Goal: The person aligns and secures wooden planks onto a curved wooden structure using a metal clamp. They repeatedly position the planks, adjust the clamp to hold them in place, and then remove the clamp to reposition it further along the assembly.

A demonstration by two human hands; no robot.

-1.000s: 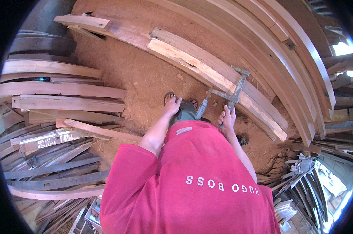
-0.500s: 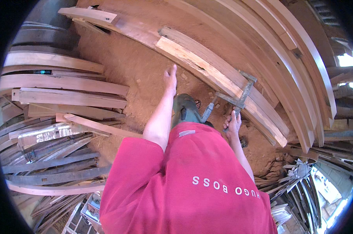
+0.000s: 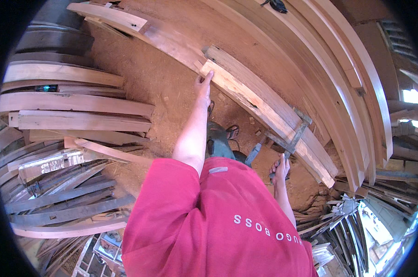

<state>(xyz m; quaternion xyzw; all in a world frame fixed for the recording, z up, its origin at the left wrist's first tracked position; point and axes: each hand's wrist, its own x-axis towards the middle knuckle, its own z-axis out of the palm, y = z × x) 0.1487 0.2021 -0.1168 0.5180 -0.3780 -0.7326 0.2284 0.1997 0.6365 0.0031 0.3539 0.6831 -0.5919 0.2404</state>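
Since the earlier frame, the left hand [image 3: 202,86] has moved from above the floor to the near end of the pale board [image 3: 242,94], where its thumb touches the wood; its fingers look bent at the near edge, but I cannot tell if they grip. Meanwhile, the right hand [image 3: 279,170] is closed around the lower end of the bar of the metal clamp [image 3: 297,137]. This clamp sits across the pale board and the greyish board [image 3: 255,76] just beside it, nearer the boards' right end. As I judge, the placing of the clamp is mostly done, while the fastening seems not finished; whether it presses tightly, the picture does not show. Further out, long curved planks [image 3: 331,69] lie beyond the pair. Left fingertips are partly hidden, the underside of both boards is not visible, and the outer wood piles [image 3: 66,203] are bent and cut by the dark rim.
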